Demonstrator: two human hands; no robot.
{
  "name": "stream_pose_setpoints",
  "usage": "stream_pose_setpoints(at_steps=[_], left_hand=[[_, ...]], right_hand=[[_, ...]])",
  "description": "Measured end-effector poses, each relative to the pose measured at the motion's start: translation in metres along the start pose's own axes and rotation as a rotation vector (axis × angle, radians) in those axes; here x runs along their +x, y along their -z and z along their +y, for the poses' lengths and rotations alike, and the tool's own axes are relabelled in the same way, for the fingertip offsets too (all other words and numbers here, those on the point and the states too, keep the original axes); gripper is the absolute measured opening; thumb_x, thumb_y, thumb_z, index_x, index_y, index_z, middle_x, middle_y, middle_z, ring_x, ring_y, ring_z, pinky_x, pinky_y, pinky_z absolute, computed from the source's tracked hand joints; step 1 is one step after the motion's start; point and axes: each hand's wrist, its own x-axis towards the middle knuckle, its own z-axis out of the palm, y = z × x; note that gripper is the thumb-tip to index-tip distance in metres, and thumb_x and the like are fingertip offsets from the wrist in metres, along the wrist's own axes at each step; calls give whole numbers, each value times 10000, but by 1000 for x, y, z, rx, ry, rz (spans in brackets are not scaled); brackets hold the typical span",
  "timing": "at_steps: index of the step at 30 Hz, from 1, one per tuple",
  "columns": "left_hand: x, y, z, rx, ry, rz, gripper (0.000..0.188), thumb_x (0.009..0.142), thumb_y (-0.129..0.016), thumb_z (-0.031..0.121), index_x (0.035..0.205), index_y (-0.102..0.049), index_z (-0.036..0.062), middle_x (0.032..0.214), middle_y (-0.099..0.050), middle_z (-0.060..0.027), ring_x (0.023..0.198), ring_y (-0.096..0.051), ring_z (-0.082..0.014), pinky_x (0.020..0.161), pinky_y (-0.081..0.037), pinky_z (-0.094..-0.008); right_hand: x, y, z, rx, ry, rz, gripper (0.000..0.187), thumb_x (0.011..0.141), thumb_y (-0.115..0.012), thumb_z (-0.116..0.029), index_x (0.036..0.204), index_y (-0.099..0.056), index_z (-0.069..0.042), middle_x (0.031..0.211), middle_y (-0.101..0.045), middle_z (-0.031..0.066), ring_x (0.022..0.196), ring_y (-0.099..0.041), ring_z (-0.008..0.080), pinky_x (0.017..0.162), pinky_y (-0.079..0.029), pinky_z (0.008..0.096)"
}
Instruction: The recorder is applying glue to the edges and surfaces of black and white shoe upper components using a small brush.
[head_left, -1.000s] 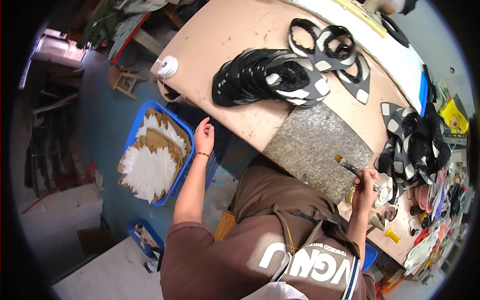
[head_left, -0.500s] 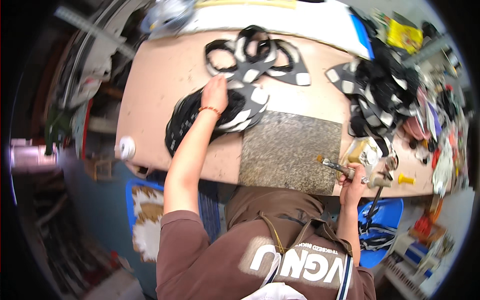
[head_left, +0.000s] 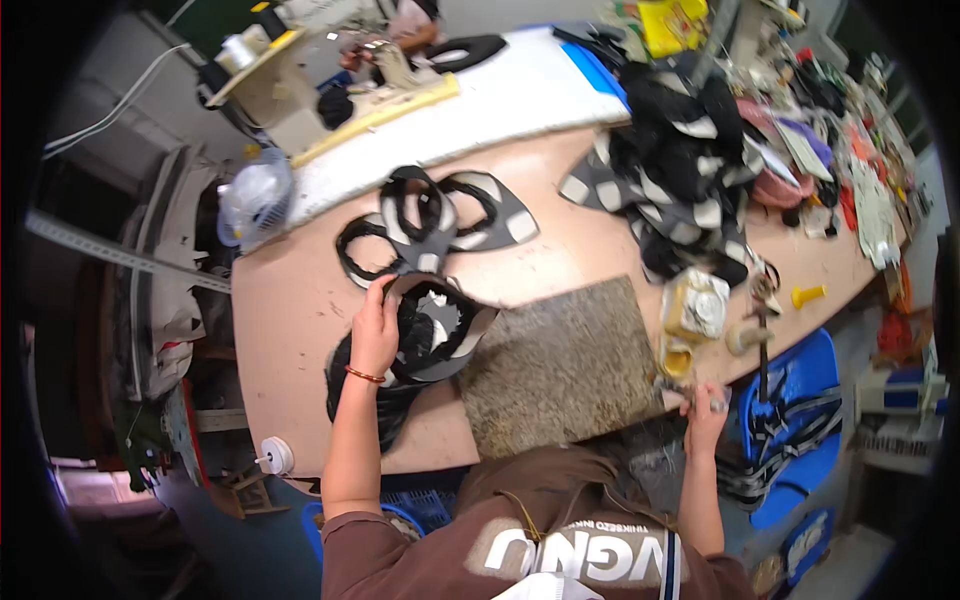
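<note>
My left hand is closed on the edge of a looped, checked shoe upper, grey and white with a dark lining. The piece stands partly raised over a pile of similar black pieces. Several more checked uppers lie just beyond it. In my right hand, at the front edge of the table, is a brush, pointing left. Its bristle end is blurred, close to a small yellow pot. A mottled stone-like slab lies between my hands.
A yellowed white container stands beyond the pot, with a yellow spool to its right. More checked uppers are heaped at the back right. A white roll sits at the left edge. A blue chair stands right of the table.
My left hand has lifted the edge of an upper from the pile, opening its loop upward. The brush has moved down beside the yellow pot. The whole view has turned.
</note>
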Motion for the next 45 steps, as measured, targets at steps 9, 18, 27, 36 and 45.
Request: stream_pose_setpoints(at_steps=[9, 18, 27, 36, 45], left_hand=[[-46, -172, 5, -125, 138, -564, 492, 870, -519, 111, 1317, -359, -15, 1202, -521, -247, 1113, -516, -337, 940, -406, -366], [-76, -225, 51, 135, -585, -450, 678, 775, -662, 157, 1344, -328, 1, 1373, -369, -215, 1245, -390, -341, 1028, -329, -412], [-77, -249, 26, -172, -406, -701, 701, 890, -491, 424, 1423, -222, 56, 1481, -219, -144, 1379, -172, -311, 1108, -143, -442], [-47, -224, -7, -193, 50, -424, 436, 763, -596, 35, 1185, -510, 103, 1023, -559, -152, 912, -569, -309, 816, -464, -382], [-44, -230, 1, 9, -134, -567, 553, 759, -488, -74, 1226, -541, 218, 940, -475, -135, 870, -544, -311, 786, -462, -386]], right_hand=[[51, 7, 15, -224, 208, 79, 120, 837, -638, -124, 852, -592, -14, 717, -591, 25, 607, -580, 92, 560, -459, 211], [51, 0, 28, -789, 484, -75, 108, 770, -653, -98, 801, -600, -8, 781, -593, 102, 728, -588, 218, 674, -455, 303], [41, 46, 30, 203, -98, -29, 35, 824, -592, -56, 823, -573, -26, 792, -609, 75, 644, -532, 107, 551, -401, 227], [62, -89, 30, -164, -35, -642, 128, 804, -657, -121, 887, -639, -25, 792, -630, 28, 690, -575, 99, 628, -464, 231], [82, -149, 29, -675, 306, -1052, 131, 704, -658, -65, 826, -622, -32, 778, -622, 59, 715, -592, 113, 627, -483, 262]])
